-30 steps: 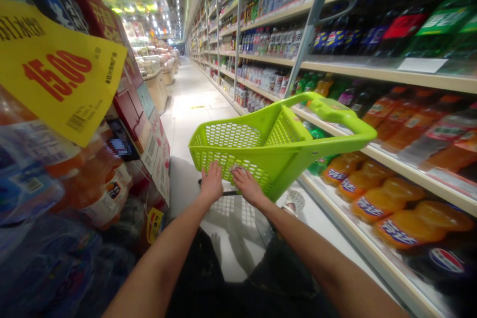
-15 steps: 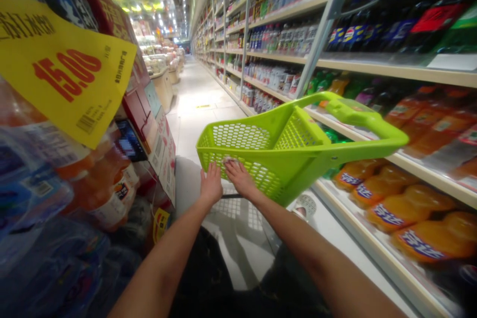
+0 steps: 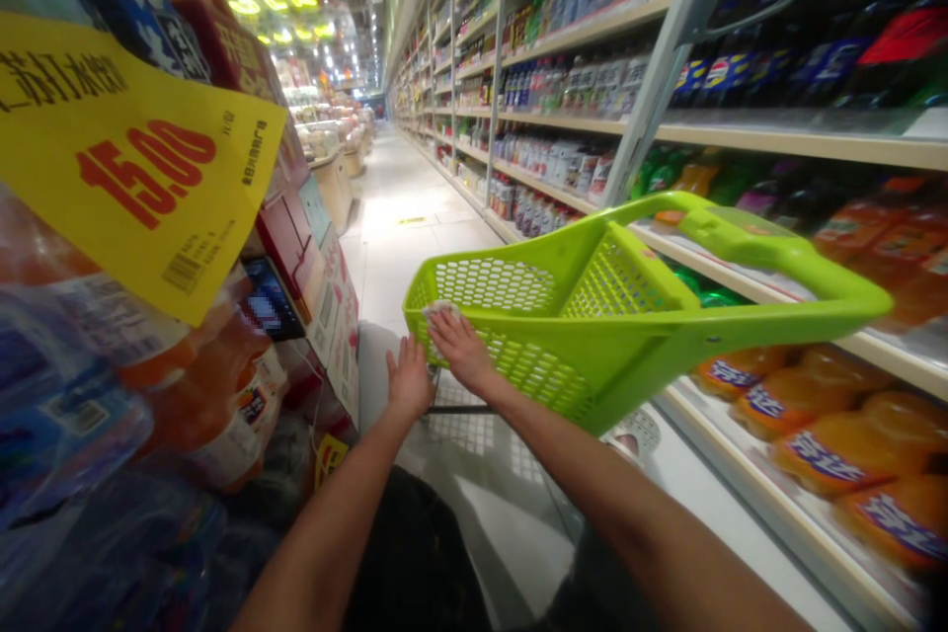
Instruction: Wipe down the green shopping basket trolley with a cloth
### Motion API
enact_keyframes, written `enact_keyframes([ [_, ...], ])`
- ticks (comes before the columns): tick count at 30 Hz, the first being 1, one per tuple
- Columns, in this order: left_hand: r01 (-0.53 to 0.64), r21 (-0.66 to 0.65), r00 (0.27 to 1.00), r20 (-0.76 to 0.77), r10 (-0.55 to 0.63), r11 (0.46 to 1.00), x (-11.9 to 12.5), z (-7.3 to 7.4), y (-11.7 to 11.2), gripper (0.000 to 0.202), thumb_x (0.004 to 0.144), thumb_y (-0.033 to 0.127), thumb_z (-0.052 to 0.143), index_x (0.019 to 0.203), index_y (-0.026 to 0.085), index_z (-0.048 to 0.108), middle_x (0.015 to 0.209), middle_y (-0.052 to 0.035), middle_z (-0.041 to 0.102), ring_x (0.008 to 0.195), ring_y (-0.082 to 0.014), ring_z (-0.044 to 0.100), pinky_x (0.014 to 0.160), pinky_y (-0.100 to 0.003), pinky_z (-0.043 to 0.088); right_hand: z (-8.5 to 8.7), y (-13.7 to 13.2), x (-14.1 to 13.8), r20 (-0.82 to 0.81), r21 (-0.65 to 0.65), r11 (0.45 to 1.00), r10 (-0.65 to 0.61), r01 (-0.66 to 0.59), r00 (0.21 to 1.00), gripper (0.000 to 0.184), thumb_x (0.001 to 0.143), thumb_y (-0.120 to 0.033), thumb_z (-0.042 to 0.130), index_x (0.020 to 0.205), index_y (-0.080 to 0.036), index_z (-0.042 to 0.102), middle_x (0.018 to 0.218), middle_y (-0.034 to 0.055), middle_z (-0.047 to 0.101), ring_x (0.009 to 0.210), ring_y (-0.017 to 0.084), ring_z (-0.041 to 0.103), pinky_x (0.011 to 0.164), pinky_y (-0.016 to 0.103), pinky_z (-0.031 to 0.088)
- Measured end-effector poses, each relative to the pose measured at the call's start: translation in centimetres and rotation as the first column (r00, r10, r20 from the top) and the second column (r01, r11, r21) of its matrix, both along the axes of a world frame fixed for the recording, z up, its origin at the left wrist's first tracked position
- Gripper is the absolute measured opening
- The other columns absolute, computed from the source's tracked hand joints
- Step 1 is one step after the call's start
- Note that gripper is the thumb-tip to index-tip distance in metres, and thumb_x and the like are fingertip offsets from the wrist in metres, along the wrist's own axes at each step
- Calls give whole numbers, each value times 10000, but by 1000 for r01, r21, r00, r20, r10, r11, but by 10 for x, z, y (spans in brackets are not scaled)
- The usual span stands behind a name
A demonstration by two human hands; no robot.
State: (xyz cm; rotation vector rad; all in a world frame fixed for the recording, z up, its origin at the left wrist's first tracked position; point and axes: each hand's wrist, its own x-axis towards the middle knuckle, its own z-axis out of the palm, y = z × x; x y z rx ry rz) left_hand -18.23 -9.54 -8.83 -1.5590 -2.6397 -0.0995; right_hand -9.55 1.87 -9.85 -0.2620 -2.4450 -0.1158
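A green plastic shopping cart [image 3: 629, 365] with perforated sides stands before me, its handle loop pointing right. My right hand [image 3: 463, 346] presses a small pale cloth [image 3: 440, 308] flat against the cart's near side, just under the rim at the front end. The cloth shows past the fingertips; the rest lies hidden beneath the fingers. Lower and to the left, my left hand [image 3: 410, 377] is open, fingers spread, holding nothing. It is by the cart's front corner, and whether it touches the plastic I cannot tell.
On the right, shelves [image 3: 800, 138] hold drink bottles, with orange soda bottles [image 3: 829, 449] low down. Close on the left are stacked bottle packs [image 3: 81, 336], a yellow price sign [image 3: 140, 158] and cartons [image 3: 333, 306]. The tiled aisle [image 3: 392, 183] runs ahead.
My right hand has slid the cloth left and up toward the cart's front rim. My left hand has dropped lower and left. The cart appears slightly farther right and lower in view.
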Motion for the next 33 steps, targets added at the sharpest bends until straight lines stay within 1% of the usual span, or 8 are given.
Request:
enact_keyframes([
  [8, -4, -54, 1000, 30, 5, 999, -16, -8, -14, 680, 728, 150, 462, 1384, 109, 286, 1497, -138, 153, 1379, -254, 132, 1091, -513, 148, -59, 2, -3, 252, 6, 1000, 19, -21, 968, 394, 833, -80, 424, 1195, -155, 559, 1354, 128, 456, 1296, 236, 352, 1035, 471, 315],
  [10, -6, -41, 1000, 18, 7, 999, -19, -11, -16, 664, 734, 148, 446, 1380, 105, 298, 1495, -139, 160, 1378, -256, 137, 1092, -512, 150, -53, -2, -7, 232, -8, 999, 51, -50, 972, 391, 842, -77, 404, 1191, -155, 562, 1352, 127, 459, 1307, 226, 335, 1036, 462, 316],
  [16, -30, 2, 999, -21, 30, 1000, -26, -16, -19, 628, 738, 122, 440, 1357, 85, 337, 1482, -149, 211, 1371, -249, 174, 1090, -514, 159, -4, -5, -36, 32, 21, 998, 62, -63, 998, 396, 873, -114, 386, 1249, -153, 505, 1404, 113, 389, 1355, 219, 224, 1081, 474, 240],
  [19, -20, 2, 999, -26, 20, 1000, -24, -13, -20, 620, 741, 120, 438, 1353, 77, 342, 1484, -149, 202, 1369, -251, 182, 1089, -516, 165, -8, -3, -42, 119, 41, 999, 26, -31, 993, 374, 858, -113, 422, 1215, -126, 530, 1403, 129, 386, 1338, 246, 265, 1074, 487, 251],
  [24, 2, -25, 1000, -2, -2, 1000, -15, -8, -18, 631, 744, 128, 437, 1364, 82, 323, 1489, -149, 182, 1373, -250, 164, 1092, -509, 161, -50, -2, -24, 305, 24, 999, 16, -24, 952, 303, 846, -114, 449, 1099, -120, 615, 1329, 138, 483, 1265, 270, 392, 1019, 484, 344],
  [26, 7, -25, 1000, 2, -7, 1000, -13, -8, -17, 641, 739, 128, 439, 1367, 89, 317, 1493, -143, 173, 1377, -245, 150, 1095, -502, 156, -56, -3, -12, 342, 8, 1000, 12, -16, 940, 286, 846, -122, 458, 1075, -126, 629, 1308, 139, 506, 1249, 265, 415, 1005, 478, 360],
  [29, 2, -20, 1000, 1, -2, 1000, -8, -6, -12, 660, 727, 128, 454, 1370, 105, 313, 1497, -128, 172, 1380, -237, 137, 1099, -492, 152, -42, -3, 2, 288, 39, 998, 31, -44, 957, 329, 855, -119, 436, 1145, -129, 591, 1336, 129, 478, 1282, 256, 371, 1019, 466, 343],
  [33, 11, -24, 1000, -2, -11, 1000, 1, 1, -2, 664, 737, 129, 460, 1380, 119, 293, 1504, -112, 161, 1386, -225, 109, 1105, -489, 141, -4, 2, 19, 74, 109, 994, 7, -15, 997, 408, 867, -97, 379, 1254, -131, 501, 1387, 128, 411, 1341, 229, 259, 1067, 475, 256],
])
